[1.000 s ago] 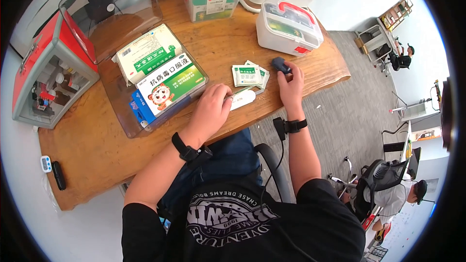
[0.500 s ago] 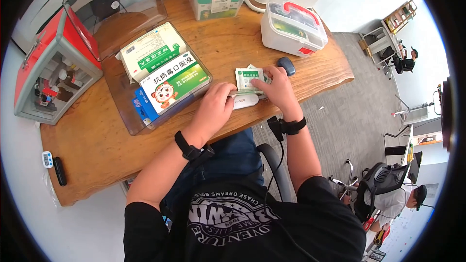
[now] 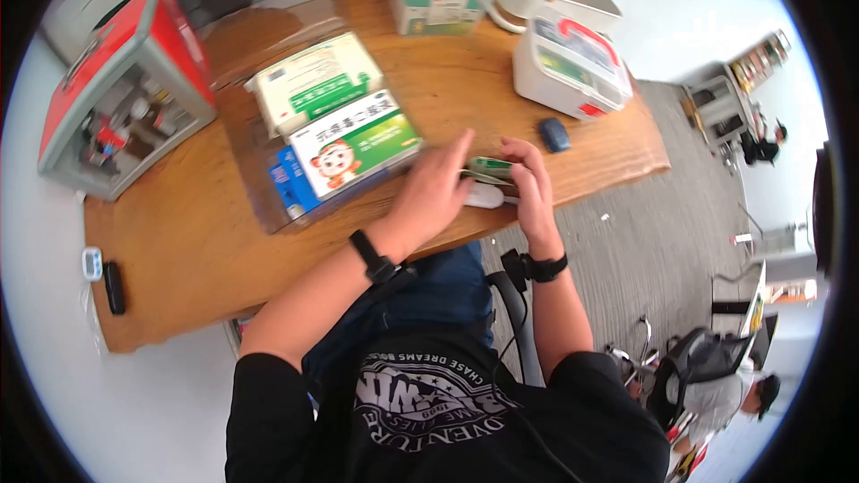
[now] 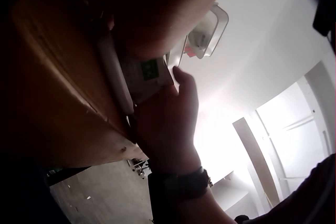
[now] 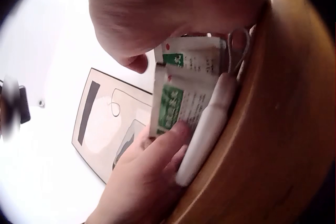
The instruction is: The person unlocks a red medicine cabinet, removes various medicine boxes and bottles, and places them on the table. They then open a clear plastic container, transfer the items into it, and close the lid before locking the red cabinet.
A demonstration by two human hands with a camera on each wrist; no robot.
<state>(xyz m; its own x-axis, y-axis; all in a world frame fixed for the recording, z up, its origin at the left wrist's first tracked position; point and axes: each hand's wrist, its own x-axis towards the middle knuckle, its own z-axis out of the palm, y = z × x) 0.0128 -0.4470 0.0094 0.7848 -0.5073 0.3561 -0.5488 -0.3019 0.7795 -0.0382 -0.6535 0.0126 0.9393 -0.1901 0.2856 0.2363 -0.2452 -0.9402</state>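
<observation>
Two white-and-green medicine sachets [image 5: 170,103] stand tilted up between both hands, their printed faces showing in the right wrist view. My left hand [image 3: 429,192] pinches them, its thumb lying over the front one. Across from it, my right hand [image 3: 534,197] has its fingers curled about their other edge. Just below the sachets, near the table's front edge, lies a white elongated device [image 5: 205,135] with a cord loop at one end. A small dark blue rounded device [image 3: 554,135] rests on the table beyond my right hand.
To the left, an open clear box [image 3: 259,201] holds medicine boxes [image 3: 353,145]. A red-and-grey cabinet [image 3: 63,139] stands far left. At the back are a clear bin [image 3: 436,13] and a white lidded case [image 3: 555,80] with a red handle. The wooden table [image 3: 170,268] ends close before me.
My right hand has left the dark blue device and moved left to the sachets. Lying flat earlier, the sachets are now tilted up between both hands. The head view has shifted.
</observation>
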